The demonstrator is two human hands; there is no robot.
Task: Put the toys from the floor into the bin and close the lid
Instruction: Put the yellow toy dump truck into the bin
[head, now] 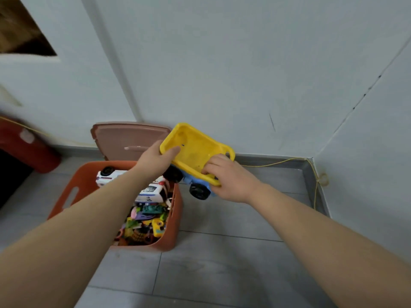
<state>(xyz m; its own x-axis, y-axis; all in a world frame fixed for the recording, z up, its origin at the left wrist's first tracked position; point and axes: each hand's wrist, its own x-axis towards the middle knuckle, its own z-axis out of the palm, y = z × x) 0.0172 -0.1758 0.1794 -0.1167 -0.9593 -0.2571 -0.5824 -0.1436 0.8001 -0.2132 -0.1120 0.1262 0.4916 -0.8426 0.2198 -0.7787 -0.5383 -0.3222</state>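
Left hand [155,160], right hand [230,182], truck [195,150] crosswise

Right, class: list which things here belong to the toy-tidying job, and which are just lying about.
Job: yellow toy truck, held by left hand and right hand; orange bin; its open lid; white toy car and small toys inside.
Lying about: red object on the left; yellow cord along the skirting.

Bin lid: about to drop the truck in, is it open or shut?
Open: the lid stands raised behind the bin, leaving its toys exposed.
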